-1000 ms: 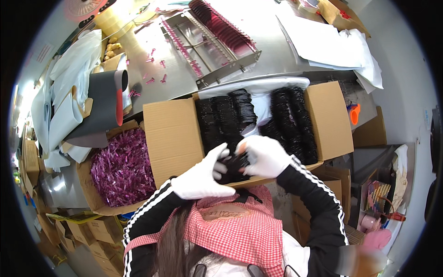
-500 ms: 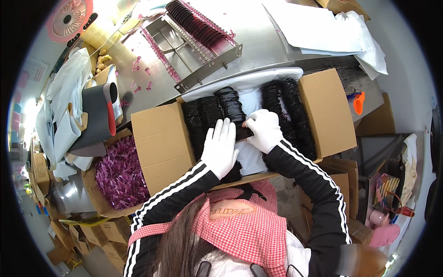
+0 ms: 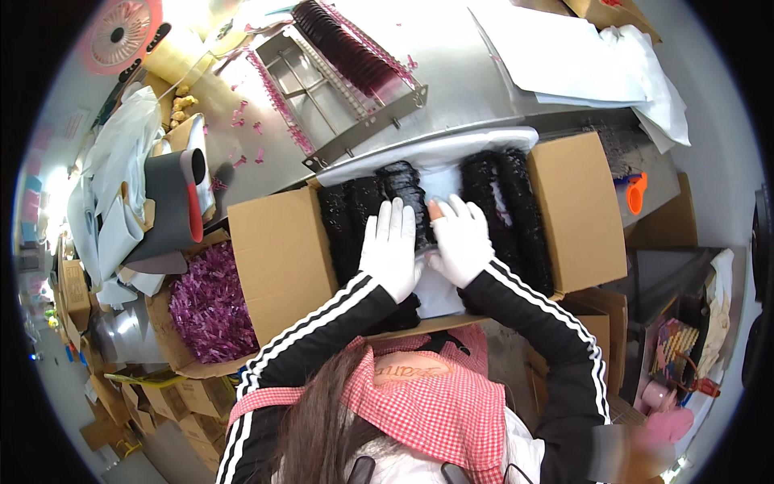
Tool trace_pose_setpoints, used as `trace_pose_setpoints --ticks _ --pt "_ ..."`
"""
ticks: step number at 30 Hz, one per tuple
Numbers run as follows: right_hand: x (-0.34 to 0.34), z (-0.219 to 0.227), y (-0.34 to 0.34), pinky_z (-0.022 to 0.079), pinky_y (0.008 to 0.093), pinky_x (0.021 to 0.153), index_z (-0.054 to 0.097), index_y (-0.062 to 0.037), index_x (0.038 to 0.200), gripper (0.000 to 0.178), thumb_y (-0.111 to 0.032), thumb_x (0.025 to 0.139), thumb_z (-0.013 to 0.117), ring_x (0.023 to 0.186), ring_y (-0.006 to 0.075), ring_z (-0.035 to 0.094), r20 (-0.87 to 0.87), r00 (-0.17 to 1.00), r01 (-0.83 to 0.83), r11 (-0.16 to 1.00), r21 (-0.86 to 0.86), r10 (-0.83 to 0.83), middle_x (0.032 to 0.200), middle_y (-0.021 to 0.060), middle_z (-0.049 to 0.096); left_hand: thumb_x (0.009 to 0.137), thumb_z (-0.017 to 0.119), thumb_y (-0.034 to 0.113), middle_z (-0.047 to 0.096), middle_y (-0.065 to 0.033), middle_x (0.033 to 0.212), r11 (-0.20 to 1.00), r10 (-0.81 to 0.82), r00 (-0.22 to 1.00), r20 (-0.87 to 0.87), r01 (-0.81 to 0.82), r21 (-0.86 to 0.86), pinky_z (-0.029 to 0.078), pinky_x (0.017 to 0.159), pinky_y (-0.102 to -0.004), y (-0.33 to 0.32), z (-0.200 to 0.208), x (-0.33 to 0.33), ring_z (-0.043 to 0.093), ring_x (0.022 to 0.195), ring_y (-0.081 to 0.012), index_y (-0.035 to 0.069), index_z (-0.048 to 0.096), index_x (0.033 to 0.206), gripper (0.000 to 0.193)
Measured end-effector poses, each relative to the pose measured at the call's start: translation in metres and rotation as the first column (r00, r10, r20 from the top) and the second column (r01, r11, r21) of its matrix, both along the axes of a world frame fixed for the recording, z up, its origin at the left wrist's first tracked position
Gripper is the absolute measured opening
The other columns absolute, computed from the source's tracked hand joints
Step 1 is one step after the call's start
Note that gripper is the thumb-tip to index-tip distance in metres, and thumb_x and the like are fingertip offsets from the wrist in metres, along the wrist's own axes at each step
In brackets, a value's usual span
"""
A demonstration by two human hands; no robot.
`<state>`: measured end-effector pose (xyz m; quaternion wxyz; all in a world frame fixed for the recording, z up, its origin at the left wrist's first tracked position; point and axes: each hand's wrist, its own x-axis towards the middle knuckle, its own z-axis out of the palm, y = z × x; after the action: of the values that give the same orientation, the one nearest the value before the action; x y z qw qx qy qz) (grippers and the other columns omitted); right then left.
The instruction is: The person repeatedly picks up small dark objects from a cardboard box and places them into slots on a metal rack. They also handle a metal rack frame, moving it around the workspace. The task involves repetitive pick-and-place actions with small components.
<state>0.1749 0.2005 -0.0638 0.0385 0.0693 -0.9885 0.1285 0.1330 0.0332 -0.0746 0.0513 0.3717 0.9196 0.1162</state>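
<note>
Rows of glossy black thin pieces [image 3: 348, 218] stand packed in an open cardboard box [image 3: 278, 258] lined with a white sheet [image 3: 439, 292]. My left hand [image 3: 390, 252], in a white glove, lies flat with fingers stretched over the innermost left row [image 3: 401, 179]. Beside it, my gloved right hand [image 3: 462, 244] rests over the gap in the middle, fingers extended and one bare fingertip near that row's edge. No piece shows in either hand; what lies under the palms is hidden. More black rows [image 3: 508, 218] fill the box's right side.
Beyond the box, a metal rack [image 3: 367, 129] holding dark discs stands on a steel table [image 3: 451, 56] with scattered pink bits. At left sits a carton of purple shreds [image 3: 211, 306]. White sheets [image 3: 564, 60] and an orange-handled tool [image 3: 636, 194] lie to the right.
The dark piece that my right hand pinched is no longer visible. Those fingers have straightened and the hand has come lower. My left hand has shifted slightly right, still flat.
</note>
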Motion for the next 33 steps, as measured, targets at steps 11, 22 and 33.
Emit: trace_pose_setpoints --ticks 11,22,33 --pt "-0.126 0.066 -0.041 0.043 0.0427 0.100 0.059 -0.0001 0.119 0.057 -0.020 0.069 0.078 0.118 0.0330 0.053 -0.411 0.850 -0.445 0.866 -0.228 0.329 0.128 0.0157 0.054 0.060 0.085 0.050 0.058 -0.0279 0.119 0.904 0.297 0.955 0.022 -0.288 0.315 0.048 0.098 -0.0396 0.002 0.104 -0.218 0.059 0.112 -0.0378 -0.012 0.046 0.125 0.098" --pt "-0.197 0.036 -0.060 0.051 0.0390 0.076 0.071 -0.0089 0.073 0.029 -0.035 0.082 0.066 0.074 0.0270 0.068 -0.331 0.852 -0.456 0.886 -0.090 0.405 0.075 0.0105 0.070 0.063 0.079 0.060 0.059 -0.0331 0.116 0.968 0.251 0.956 0.150 -0.244 -0.067 0.049 0.095 -0.0378 0.057 0.130 -0.256 0.060 0.110 -0.0394 -0.016 0.041 0.128 0.107" --pt "-0.199 0.022 -0.056 0.042 0.0405 0.101 0.064 -0.0099 0.119 0.050 -0.043 0.081 0.064 0.115 0.0299 0.059 -0.098 0.926 -0.378 0.890 -0.254 0.365 0.117 0.0134 0.067 0.092 0.049 0.015 0.059 -0.0137 0.061 0.640 0.270 0.222 0.937 -0.768 -0.002 0.032 0.030 -0.0262 0.107 0.110 -0.239 0.052 0.040 -0.0164 0.000 0.055 0.088 0.016"
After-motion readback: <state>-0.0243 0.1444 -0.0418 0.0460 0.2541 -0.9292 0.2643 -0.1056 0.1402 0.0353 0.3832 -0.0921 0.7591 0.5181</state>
